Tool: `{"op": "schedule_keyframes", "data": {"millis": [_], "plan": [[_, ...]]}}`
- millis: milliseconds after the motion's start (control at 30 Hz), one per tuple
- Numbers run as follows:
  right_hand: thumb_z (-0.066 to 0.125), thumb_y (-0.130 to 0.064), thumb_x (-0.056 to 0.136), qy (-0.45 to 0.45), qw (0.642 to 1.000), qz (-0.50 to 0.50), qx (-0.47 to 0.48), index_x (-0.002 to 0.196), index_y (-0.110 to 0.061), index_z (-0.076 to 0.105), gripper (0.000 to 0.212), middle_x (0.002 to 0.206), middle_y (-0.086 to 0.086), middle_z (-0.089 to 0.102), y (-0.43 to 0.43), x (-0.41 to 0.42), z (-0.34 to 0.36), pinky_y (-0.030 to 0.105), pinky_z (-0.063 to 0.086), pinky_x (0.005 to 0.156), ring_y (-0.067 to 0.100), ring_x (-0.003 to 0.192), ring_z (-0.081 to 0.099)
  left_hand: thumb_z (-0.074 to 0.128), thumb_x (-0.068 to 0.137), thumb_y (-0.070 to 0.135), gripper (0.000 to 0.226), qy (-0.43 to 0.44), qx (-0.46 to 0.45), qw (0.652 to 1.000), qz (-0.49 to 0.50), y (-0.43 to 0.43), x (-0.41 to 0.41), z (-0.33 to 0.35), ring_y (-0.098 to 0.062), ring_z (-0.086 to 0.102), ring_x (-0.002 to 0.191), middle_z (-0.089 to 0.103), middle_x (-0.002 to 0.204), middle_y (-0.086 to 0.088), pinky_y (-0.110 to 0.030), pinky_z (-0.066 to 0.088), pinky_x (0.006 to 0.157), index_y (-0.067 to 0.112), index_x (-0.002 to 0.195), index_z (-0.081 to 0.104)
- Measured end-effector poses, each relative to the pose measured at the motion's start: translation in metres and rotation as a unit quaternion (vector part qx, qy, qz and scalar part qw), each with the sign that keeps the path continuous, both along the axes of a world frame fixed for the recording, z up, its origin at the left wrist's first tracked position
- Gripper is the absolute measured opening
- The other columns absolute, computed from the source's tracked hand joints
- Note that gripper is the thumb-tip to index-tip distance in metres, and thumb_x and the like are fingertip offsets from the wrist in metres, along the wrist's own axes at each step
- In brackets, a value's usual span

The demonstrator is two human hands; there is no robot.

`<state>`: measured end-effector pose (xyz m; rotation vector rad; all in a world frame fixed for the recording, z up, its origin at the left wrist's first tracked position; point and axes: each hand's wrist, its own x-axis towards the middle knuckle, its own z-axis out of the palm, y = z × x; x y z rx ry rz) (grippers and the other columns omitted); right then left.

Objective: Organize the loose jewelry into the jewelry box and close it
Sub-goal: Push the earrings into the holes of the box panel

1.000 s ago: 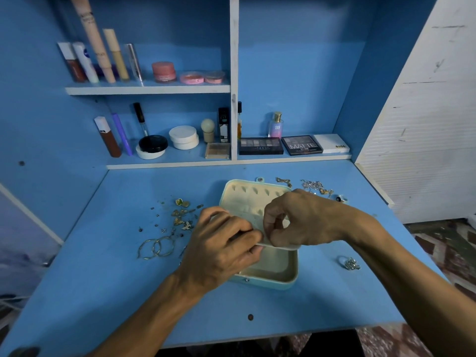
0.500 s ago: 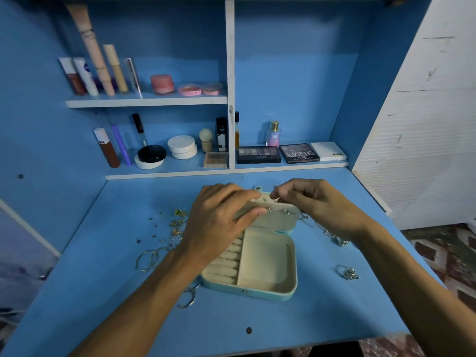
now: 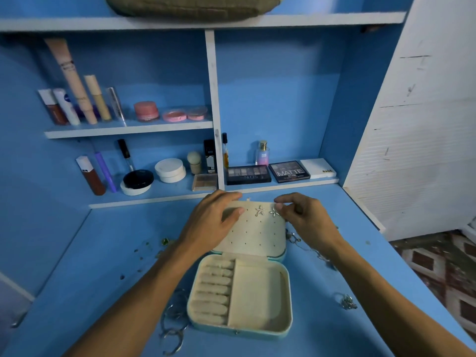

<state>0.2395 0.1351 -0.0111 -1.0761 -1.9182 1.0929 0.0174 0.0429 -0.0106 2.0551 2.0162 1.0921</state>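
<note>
Jewelry box (image 3: 231, 331) open on the table (image 3: 103, 279), lower centre. My left hand (image 3: 208, 222) grips the raised earring panel (image 3: 255, 235) by its top edge. My right hand (image 3: 306, 222) pinches a starfish earring (image 3: 275, 212) at the panel's upper right. I judge it light, small and slippery, best held by the star's edges.

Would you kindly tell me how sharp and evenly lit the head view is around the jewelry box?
Head view: soft, dim light under a blue cast, no hard glare; jewelry box and star earrings read sharp; wide-angle distortion bends the shelf edges; hoop rings at the lower edge look slightly smeared.
</note>
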Motion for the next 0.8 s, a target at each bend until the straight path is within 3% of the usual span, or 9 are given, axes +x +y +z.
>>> {"op": "schedule_keyframes", "data": {"millis": [67, 167, 333, 400, 500, 700, 767, 800], "plan": [[0.067, -0.028, 0.095, -0.028, 0.999, -0.011, 0.013, 0.095, -0.027, 0.072, 0.005, 0.067, -0.005, 0.065, 0.005, -0.003, -0.005, 0.02, 0.041, 0.05, 0.006, 0.051, 0.052, 0.06, 0.1, 0.029, 0.034, -0.004, -0.014, 1.0, 0.005, 0.004, -0.003, -0.006, -0.011, 0.059, 0.117, 0.064, 0.128, 0.005, -0.025, 0.044, 0.1, 0.017, 0.132, 0.065], [0.067, -0.024, 0.095, -0.077, 0.996, -0.015, 0.041, 0.088, -0.03, 0.071, 0.01, 0.082, -0.006, 0.073, 0.011, -0.006, -0.009, 0.015, 0.049, 0.061, 0.011, 0.074, 0.067, 0.061, 0.1, 0.023, 0.028, -0.008, -0.022, 1.0, 0.011, 0.009, -0.007, -0.013, -0.012, 0.061, 0.112, 0.067, 0.122, 0.003, -0.021, 0.044, 0.096, 0.015, 0.126, 0.069], [0.065, -0.022, 0.096, -0.128, 0.99, -0.01, 0.057, 0.089, -0.029, 0.072, 0.013, 0.084, -0.009, 0.072, 0.015, -0.006, -0.014, 0.01, 0.048, 0.062, 0.004, 0.077, 0.064, 0.058, 0.101, 0.013, 0.024, -0.008, -0.031, 0.999, 0.01, 0.013, -0.011, -0.018, -0.012, 0.064, 0.104, 0.07, 0.114, 0.002, -0.034, 0.052, 0.094, 0.014, 0.119, 0.072], [0.064, -0.023, 0.097, -0.145, 0.987, -0.01, 0.064, 0.093, -0.026, 0.075, 0.012, 0.085, -0.008, 0.073, 0.015, -0.007, -0.016, 0.013, 0.049, 0.065, 0.004, 0.077, 0.064, 0.057, 0.101, 0.012, 0.023, -0.005, -0.035, 0.999, 0.011, 0.014, -0.012, -0.021, -0.013, 0.064, 0.102, 0.07, 0.111, 0.003, -0.036, 0.052, 0.092, 0.014, 0.117, 0.073], [0.063, -0.022, 0.098, -0.164, 0.983, -0.019, 0.081, 0.096, -0.023, 0.076, 0.014, 0.08, -0.006, 0.072, 0.013, -0.008, -0.017, 0.027, 0.055, 0.07, 0.007, 0.072, 0.064, 0.056, 0.101, 0.012, 0.024, 0.001, -0.045, 0.999, 0.01, 0.015, -0.013, -0.025, -0.015, 0.064, 0.103, 0.07, 0.112, 0.002, -0.038, 0.052, 0.094, 0.014, 0.119, 0.072], [0.059, -0.02, 0.098, -0.214, 0.969, -0.016, 0.121, 0.1, -0.02, 0.078, 0.018, 0.088, -0.003, 0.073, 0.013, -0.009, -0.02, 0.005, 0.039, 0.057, 0.003, 0.066, 0.056, 0.049, 0.103, 0.009, 0.032, 0.006, -0.064, 0.998, 0.008, 0.008, -0.011, -0.024, -0.017, 0.06, 0.116, 0.067, 0.125, -0.003, -0.035, 0.047, 0.102, 0.013, 0.131, 0.065], [0.059, -0.017, 0.097, -0.21, 0.965, -0.023, 0.152, 0.1, -0.019, 0.077, 0.019, 0.09, 0.002, 0.071, 0.01, -0.008, -0.019, 0.008, 0.041, 0.062, 0.011, 0.071, 0.06, 0.046, 0.104, 0.009, 0.034, 0.001, -0.06, 0.998, 0.01, 0.0, -0.014, -0.02, -0.015, 0.059, 0.116, 0.065, 0.128, -0.003, -0.033, 0.047, 0.102, 0.012, 0.133, 0.062], [0.06, -0.016, 0.096, -0.201, 0.963, -0.031, 0.179, 0.101, -0.018, 0.077, 0.018, 0.093, 0.006, 0.069, 0.008, -0.008, -0.018, 0.018, 0.048, 0.067, 0.019, 0.076, 0.063, 0.046, 0.104, 0.009, 0.033, -0.004, -0.054, 0.998, 0.013, -0.005, -0.016, -0.017, -0.014, 0.059, 0.115, 0.065, 0.127, -0.002, -0.03, 0.047, 0.101, 0.012, 0.133, 0.062]]}}
